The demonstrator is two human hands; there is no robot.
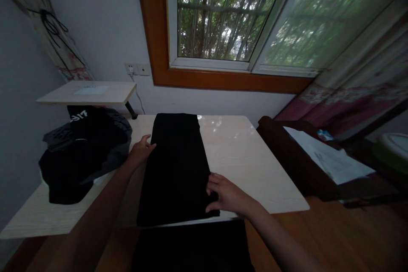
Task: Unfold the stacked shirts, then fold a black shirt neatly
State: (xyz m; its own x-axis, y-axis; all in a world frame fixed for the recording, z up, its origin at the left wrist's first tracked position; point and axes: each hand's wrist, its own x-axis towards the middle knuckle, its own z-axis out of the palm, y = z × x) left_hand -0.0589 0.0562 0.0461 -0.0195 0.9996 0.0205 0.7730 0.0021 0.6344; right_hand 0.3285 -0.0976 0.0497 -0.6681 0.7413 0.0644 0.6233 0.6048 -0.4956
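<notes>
A black garment [178, 165], folded into a long flat strip, lies on the pale table [255, 170] from its back edge to its front edge; its exact kind does not show. My left hand [142, 151] rests at the strip's left edge, thumb and forefinger apart, fingertips touching or very near the cloth. At the lower right edge, my right hand [225, 193] touches the cloth with curved fingers, and a gap shows between them and the thumb. Neither hand visibly pinches the fabric.
Left of the strip, a heap of black and grey clothes [86, 148] lies partly under a small raised shelf [92, 92]. A wall socket [137, 69] with a cord is behind. A dark brown piece of furniture [299, 170] bearing white paper [325, 157] stands at right.
</notes>
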